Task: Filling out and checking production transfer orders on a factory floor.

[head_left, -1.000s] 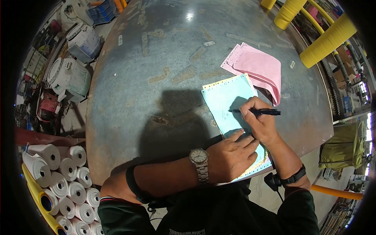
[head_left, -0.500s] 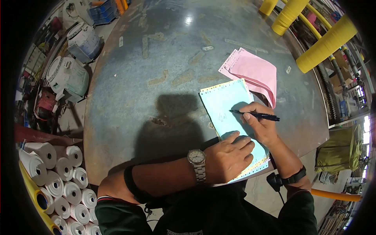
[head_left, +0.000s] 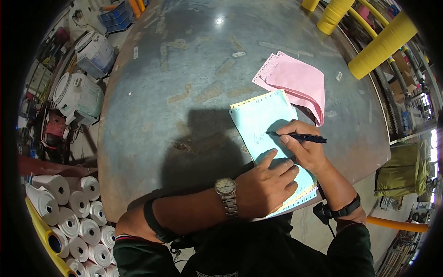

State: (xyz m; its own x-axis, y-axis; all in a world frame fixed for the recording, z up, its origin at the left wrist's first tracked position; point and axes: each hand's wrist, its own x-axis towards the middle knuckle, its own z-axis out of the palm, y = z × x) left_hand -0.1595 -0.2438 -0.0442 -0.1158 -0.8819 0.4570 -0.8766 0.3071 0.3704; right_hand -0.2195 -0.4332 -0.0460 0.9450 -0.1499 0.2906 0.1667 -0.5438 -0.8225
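A stack of light-blue form paper [head_left: 249,115] with punched edges lies at the table's near right, with yellow sheets showing beneath it. My left hand [head_left: 267,187] rests flat on its lower part, fingers spread. A wristwatch [head_left: 225,186] is on my left wrist. In my right hand [head_left: 302,147] a black pen [head_left: 307,137] is pinched, its tip at the paper beside small handwritten strokes. Just beyond, folded pink form paper [head_left: 300,76] lies partly curled over on the table.
The large grey metal table [head_left: 138,115] has worn patches. Yellow rolls [head_left: 383,46] stand along its far right edge. White rolls [head_left: 78,203] are stacked at the lower left, and drums [head_left: 78,94] stand beyond the left edge. A green bag [head_left: 401,171] is at the right.
The pen tip has shifted slightly left, and more handwritten strokes show on the blue sheet. My left forefinger reaches a little farther up the paper. The whole view has shifted slightly.
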